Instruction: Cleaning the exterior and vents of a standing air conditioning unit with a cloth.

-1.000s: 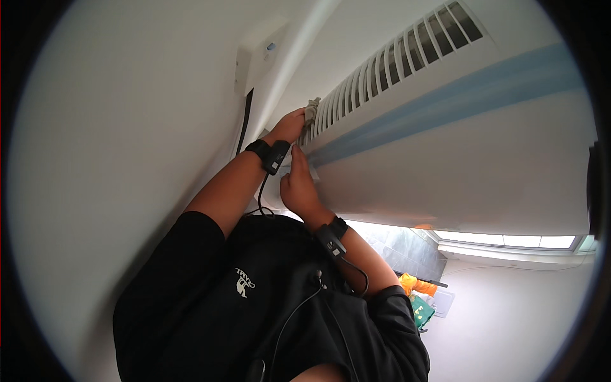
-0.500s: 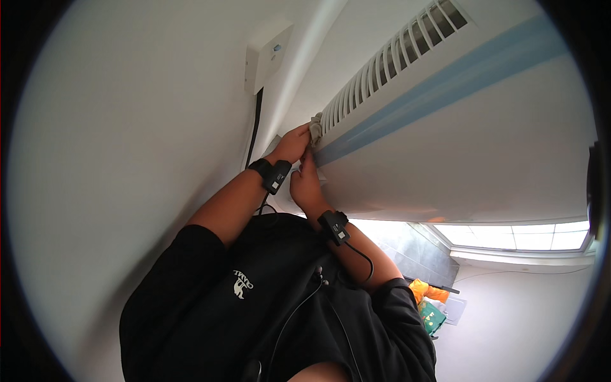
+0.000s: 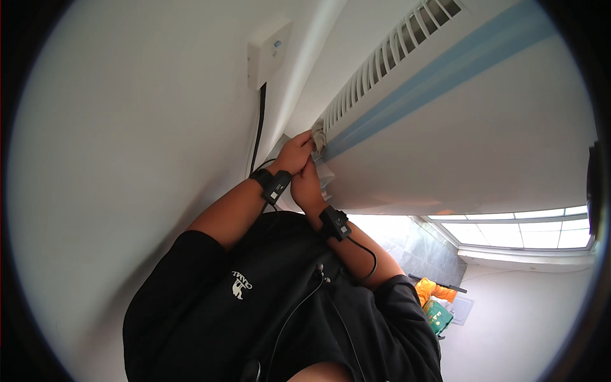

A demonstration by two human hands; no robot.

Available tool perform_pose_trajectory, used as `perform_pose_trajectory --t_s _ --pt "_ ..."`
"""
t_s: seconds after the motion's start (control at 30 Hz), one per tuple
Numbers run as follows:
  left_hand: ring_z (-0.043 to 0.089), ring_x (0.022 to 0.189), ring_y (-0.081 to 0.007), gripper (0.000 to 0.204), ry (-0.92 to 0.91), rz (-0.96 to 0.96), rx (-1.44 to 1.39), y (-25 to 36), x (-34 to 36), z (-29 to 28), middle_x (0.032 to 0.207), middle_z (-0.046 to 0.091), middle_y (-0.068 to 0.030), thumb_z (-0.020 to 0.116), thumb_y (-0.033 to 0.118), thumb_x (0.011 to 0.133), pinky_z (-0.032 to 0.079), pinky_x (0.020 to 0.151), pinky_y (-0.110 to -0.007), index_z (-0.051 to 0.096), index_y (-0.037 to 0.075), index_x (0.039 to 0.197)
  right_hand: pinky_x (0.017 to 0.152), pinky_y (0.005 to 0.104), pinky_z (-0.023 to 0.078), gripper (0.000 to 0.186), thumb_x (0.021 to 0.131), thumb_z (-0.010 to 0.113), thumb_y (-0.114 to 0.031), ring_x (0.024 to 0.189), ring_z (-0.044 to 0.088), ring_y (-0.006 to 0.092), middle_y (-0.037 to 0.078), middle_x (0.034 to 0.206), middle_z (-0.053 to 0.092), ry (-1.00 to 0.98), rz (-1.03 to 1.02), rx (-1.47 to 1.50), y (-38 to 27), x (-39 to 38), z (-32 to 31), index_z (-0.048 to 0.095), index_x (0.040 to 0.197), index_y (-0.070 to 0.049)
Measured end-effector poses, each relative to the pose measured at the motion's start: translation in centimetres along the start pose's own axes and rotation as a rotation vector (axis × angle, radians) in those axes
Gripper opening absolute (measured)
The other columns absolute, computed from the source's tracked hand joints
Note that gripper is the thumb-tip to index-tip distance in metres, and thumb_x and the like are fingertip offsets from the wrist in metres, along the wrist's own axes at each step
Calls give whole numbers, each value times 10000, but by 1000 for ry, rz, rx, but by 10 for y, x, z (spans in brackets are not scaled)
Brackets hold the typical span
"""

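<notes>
A crumpled grey-beige cloth (image 3: 319, 139) lies against the near end of a slatted vent (image 3: 363, 81) on a large white appliance that looks like an air conditioner (image 3: 458, 146). My left hand (image 3: 294, 154) is closed on this cloth, fingers pressed toward the vent's edge. Just below it, my right hand (image 3: 307, 188) has its fingers curled, with the fingertips mostly hidden, close to or touching the left hand. Beside the right hand, something pale and folded (image 3: 326, 175) shows against the appliance; its kind is unclear.
A light blue stripe (image 3: 433, 76) runs along the appliance. On the left are a white wall (image 3: 146, 114), a socket box (image 3: 270, 54) and a black cable (image 3: 259, 127). A window (image 3: 522, 234) and orange and green bags (image 3: 436, 305) appear at the lower right.
Both hands and the cloth have moved slightly down in the picture, and the hands are closer together. The view has shifted a little against the appliance and window.
</notes>
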State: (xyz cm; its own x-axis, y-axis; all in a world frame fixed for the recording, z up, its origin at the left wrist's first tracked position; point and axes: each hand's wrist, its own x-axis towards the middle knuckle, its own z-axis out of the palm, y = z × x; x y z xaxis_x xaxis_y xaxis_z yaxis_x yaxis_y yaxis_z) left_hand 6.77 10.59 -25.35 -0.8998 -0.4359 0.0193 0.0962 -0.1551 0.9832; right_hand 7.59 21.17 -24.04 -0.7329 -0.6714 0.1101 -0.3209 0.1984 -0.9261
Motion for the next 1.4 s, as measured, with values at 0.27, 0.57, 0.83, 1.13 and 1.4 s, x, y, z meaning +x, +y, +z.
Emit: perform_pose_trajectory --t_s 0.27,0.57,0.83,1.13,1.4 --pt "551 1087 -102 359 -90 -81 140 -2 -8 -4 1209 627 -36 492 179 1025 415 970 -250 548 32 1347 1028 440 412 502 950 470 -129 1260 484 450 305 1352 489 -13 52 -10 9 -4 0 347 1413 20" --pt "585 1042 -115 323 -67 -10 104 -18 -4 -1 1144 648 -26 470 167 1028 449 936 -253 572 47 1311 944 476 467 458 945 492 -131 1140 577 457 311 1226 585 60 184 -79 13 1 -2 389 1374 -4" --pt "588 937 -126 215 41 17 -91 6 -5 17 987 655 -55 492 117 981 456 851 -265 631 -10 1085 884 473 487 333 949 510 -145 1096 607 434 282 1181 620 64 175 -221 84 9 7 480 1246 4" --pt "612 1052 -284 262 89 301 18 78 -10 42 1159 626 -161 515 148 978 447 938 -316 619 -32 1137 901 453 473 300 938 545 -198 1121 595 387 226 1125 654 -118 -211 -345 59 -1 0 596 1173 -18" --pt "624 1017 -306 322 189 281 -1 137 9 48 1081 659 -170 552 244 979 458 909 -341 629 -39 1111 996 382 451 388 967 552 -300 1186 593 332 190 1236 645 -233 164 -34 79 -4 6 606 1234 -23"
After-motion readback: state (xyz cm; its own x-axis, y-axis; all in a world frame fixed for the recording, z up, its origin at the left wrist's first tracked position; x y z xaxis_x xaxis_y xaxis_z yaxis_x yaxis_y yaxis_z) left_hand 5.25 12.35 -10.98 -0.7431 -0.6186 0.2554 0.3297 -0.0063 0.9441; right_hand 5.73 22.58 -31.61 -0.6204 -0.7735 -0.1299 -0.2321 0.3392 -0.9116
